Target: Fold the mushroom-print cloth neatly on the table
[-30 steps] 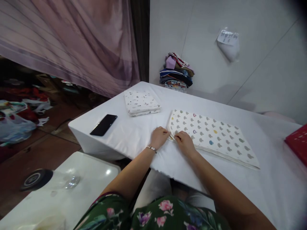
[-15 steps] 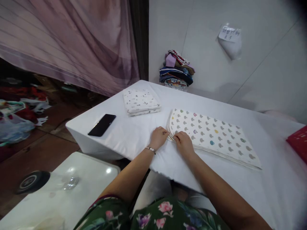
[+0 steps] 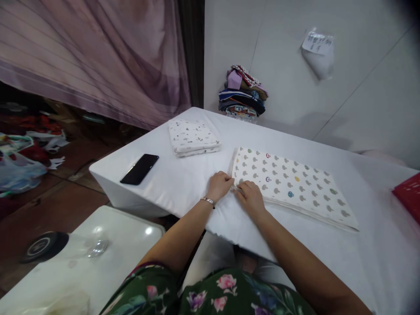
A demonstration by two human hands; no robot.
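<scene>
A long folded cloth [image 3: 288, 181], cream with grey and a few coloured mushroom-like prints, lies flat on the white-covered table [image 3: 183, 188]. At its near left corner my left hand [image 3: 220, 185] pinches the layered edge. My right hand [image 3: 252, 197] grips the same corner just to the right, fingers closed on the fabric. The fingertips of the two hands almost meet, and they hide the corner itself. Further back on the left sits a second folded cloth [image 3: 194, 138], white with small dark prints, apart from both hands.
A black phone [image 3: 140, 169] lies near the table's left end. Behind the table, a stack of folded clothes [image 3: 242, 94] stands by the wall. Something red [image 3: 408, 192] is at the right edge. A white stool-like surface [image 3: 131, 229] stands at lower left, below a hanging pink curtain [image 3: 131, 57].
Both hands stay at the cloth's near left corner, with only a slight shift of the fingers on its edge. The whole view has moved a little.
</scene>
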